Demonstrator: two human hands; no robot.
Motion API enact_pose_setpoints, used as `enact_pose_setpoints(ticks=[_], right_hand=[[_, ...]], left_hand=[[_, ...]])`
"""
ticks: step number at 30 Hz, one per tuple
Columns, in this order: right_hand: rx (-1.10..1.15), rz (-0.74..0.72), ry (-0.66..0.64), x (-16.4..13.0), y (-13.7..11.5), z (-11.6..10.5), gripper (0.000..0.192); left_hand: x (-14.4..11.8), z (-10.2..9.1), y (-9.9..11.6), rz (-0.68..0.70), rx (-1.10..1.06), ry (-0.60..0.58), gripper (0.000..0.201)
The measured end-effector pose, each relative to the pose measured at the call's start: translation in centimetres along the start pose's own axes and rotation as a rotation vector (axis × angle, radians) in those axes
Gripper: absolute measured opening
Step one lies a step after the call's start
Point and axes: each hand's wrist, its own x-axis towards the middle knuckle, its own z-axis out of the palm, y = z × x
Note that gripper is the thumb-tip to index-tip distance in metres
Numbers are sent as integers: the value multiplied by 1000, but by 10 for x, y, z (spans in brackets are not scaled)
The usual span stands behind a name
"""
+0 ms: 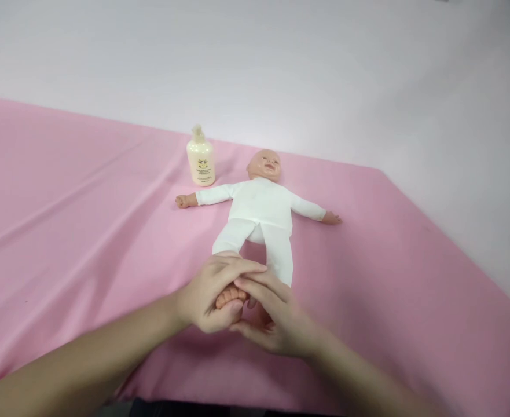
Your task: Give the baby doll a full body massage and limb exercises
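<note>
A: Where does the doll [261,211] lie?

B: On its back on the pink cloth [85,231] that covers the counter, close to the far edge. Its head points to that far edge and its legs point to the near edge. Both arms are spread wide, 1 toward each side.

A: And the person's hands?

B: Both meet at the doll's feet, toward the middle of the counter. The left hand [209,295] is cupped around 1 foot [231,296], with its fingers [241,267] laid over the top and the toes showing beneath them. So that hand is closed on the foot.

A: The right one?

B: The right hand [276,324] sits just beside it, touching the left, its fingers [259,286] stretched out flat against the same foot. It is open rather than clamped. The doll's other leg, in white trousers, runs down to this hand, and the foot at its end is hidden behind the hand.

A: Anything else on the counter?

B: 1 cream bottle [200,159] stands upright near the far edge, just beside the doll's outstretched arm.
</note>
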Motion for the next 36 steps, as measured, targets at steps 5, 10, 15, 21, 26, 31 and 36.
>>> enact_pose_setpoints(ticks=[5,10,15,21,26,31,36], right_hand=[[38,-31,21,0,3,1,50],[79,-13,-8,-1,2,2,47],[201,142,-99,1,-1,-1,27],[198,129,-39,-1,2,1,28],[270,147,-34,1,2,0,25],[231,201,-49,3,-1,-5,26],[246,290,-25,3,-3,-10,28]], left_hand=[[-1,2,1,8,33,-25,54],[-7,4,-4,19,48,-109,61],[-9,8,-5,2,108,-209,62],[-8,10,-2,2,67,-203,56],[-6,11,0,-22,80,-170,63],[-9,11,-5,-13,119,-171,67],[-8,8,-6,92,251,-110,58]])
